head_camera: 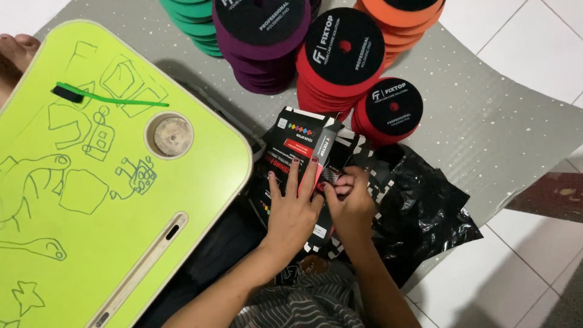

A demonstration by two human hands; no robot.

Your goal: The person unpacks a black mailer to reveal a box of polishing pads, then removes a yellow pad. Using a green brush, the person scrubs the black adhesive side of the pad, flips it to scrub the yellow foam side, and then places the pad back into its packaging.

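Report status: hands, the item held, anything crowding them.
Left hand flat on black printed cardboard box. Right hand pinching its flap. Small red round foam pad close behind; black plastic bag alongside.

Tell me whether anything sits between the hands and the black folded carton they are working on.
Nothing visible does. The left hand lies flat on the black carton, fingers spread over its face. The right hand pinches the carton's right edge, beside a black plastic bag. Both hands touch it directly.

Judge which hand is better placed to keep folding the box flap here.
Probably the right. The right hand has its fingertips curled at the edge of the black printed box, while the left hand lies flat on it, fingers spread, pinning it down.
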